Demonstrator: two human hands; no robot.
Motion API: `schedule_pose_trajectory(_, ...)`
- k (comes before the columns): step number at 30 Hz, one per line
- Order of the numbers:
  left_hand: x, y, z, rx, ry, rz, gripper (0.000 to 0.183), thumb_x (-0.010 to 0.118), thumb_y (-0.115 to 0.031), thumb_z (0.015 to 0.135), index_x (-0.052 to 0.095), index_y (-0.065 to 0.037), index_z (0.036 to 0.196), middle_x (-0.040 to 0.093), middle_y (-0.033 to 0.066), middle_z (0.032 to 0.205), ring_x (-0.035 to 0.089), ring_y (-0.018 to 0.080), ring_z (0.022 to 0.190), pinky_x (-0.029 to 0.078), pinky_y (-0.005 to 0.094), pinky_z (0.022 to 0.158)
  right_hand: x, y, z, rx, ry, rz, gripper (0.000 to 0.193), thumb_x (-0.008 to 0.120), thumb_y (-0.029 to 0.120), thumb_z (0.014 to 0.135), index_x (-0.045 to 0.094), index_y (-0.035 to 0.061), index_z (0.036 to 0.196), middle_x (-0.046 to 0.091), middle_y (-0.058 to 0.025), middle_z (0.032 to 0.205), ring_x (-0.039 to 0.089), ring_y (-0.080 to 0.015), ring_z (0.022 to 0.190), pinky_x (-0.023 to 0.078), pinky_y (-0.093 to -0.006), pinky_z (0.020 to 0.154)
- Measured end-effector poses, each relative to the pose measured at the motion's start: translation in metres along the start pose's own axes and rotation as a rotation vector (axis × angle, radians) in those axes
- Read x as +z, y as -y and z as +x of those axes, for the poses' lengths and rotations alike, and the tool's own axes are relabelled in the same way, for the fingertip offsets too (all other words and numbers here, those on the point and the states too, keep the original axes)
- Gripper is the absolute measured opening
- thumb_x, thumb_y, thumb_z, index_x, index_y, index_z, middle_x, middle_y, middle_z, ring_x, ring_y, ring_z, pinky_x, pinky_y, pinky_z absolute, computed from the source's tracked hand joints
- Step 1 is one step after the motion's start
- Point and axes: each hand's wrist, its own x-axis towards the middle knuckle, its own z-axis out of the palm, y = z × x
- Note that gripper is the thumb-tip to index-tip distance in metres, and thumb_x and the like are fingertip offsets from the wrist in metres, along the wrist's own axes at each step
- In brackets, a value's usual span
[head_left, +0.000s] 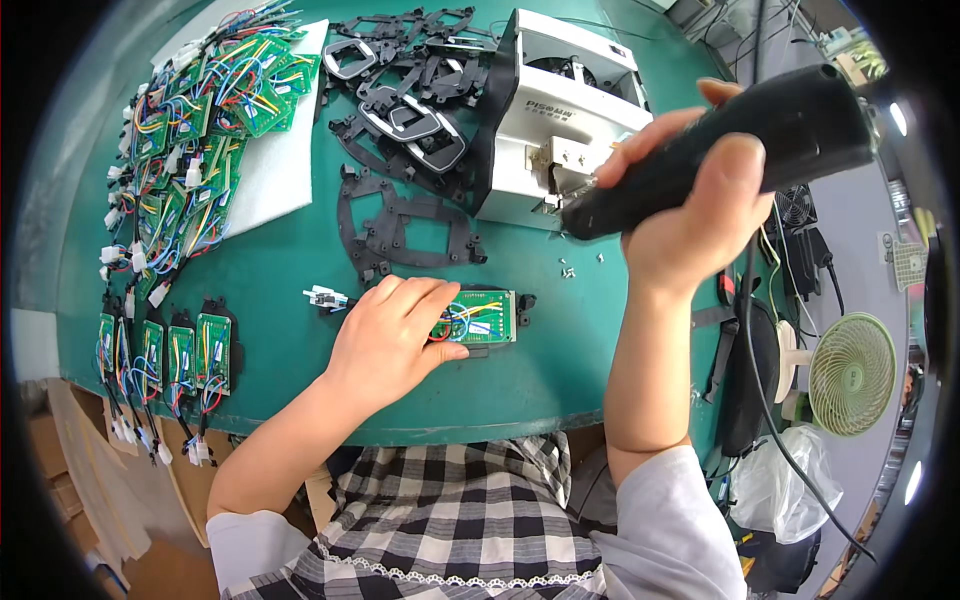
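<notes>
A green circuit board [492, 318] with coloured wires lies on a black plastic frame in front of me. My left hand [385, 335] is closed over the board's left part, fingers at its far edge and thumb at its near edge. White connectors [326, 298] stick out beyond the fingers. My right hand [700, 205] grips a black corded electric screwdriver [790, 130], raised and tilted. Its tip end is at the front of a white-and-black screw feeder [545, 120]; the contact point is too small to make out. Several small loose screws [568, 270] lie below the feeder.
A heap of wired boards [190, 140] covers the far left, partly on white foam [275, 180]. Several boards [214, 350] line the left front edge. Black plastic frames [400, 220] pile up behind my left hand. At right are a green fan [852, 373] and hanging cable [765, 390].
</notes>
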Motion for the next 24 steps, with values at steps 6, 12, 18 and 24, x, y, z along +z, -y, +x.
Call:
schedule_pose_trajectory(6, 0.003, 0.001, 0.0, 0.002, -0.012, -0.001, 0.06, 0.081, -0.029, 0.063, 0.062, -0.001, 0.112, 0.062, 0.0113, 0.11, 0.058, 0.0287, 0.093, 0.049, 0.0383, 0.083, -0.008, 0.009, -0.059, 0.253, 0.111, 0.096, 0.08, 0.057, 0.064, 0.082, 0.039, -0.0069, 0.114, 0.054, -0.0127, 0.061, 0.054, -0.0196, 0.042, 0.046, -0.028, 0.04)
schedule_pose_trajectory(12, 0.003, 0.0, -0.001, -0.004, -0.011, 0.02, 0.061, 0.082, -0.03, 0.061, 0.062, -0.002, 0.112, 0.062, 0.0104, 0.111, 0.058, 0.0284, 0.094, 0.049, 0.0382, 0.083, -0.007, 0.01, -0.074, 0.307, 0.104, 0.08, 0.082, 0.059, 0.065, 0.081, 0.039, -0.0067, 0.114, 0.056, -0.0124, 0.063, 0.056, -0.0178, 0.045, 0.047, -0.0268, 0.042)
schedule_pose_trajectory(18, -0.005, 0.003, 0.0, -0.003, 0.055, 0.007, 0.058, 0.081, -0.026, 0.064, 0.062, -0.003, 0.114, 0.061, 0.0093, 0.114, 0.057, 0.0291, 0.096, 0.048, 0.0386, 0.083, -0.006, 0.003, -0.088, 0.225, 0.117, 0.35, 0.07, 0.075, 0.037, 0.077, 0.043, -0.0116, 0.115, 0.058, -0.0065, 0.064, 0.056, -0.0132, 0.051, 0.044, -0.0232, 0.051)
schedule_pose_trajectory(24, -0.004, 0.005, -0.005, -0.059, 0.037, -0.062, 0.054, 0.082, -0.019, 0.064, 0.06, -0.003, 0.111, 0.06, 0.0105, 0.117, 0.058, 0.0311, 0.098, 0.048, 0.0406, 0.085, -0.014, 0.0, -0.094, 0.235, 0.303, 0.419, 0.078, 0.078, 0.043, 0.072, 0.041, -0.0098, 0.117, 0.056, -0.0053, 0.068, 0.058, -0.0133, 0.058, 0.045, -0.0234, 0.053)
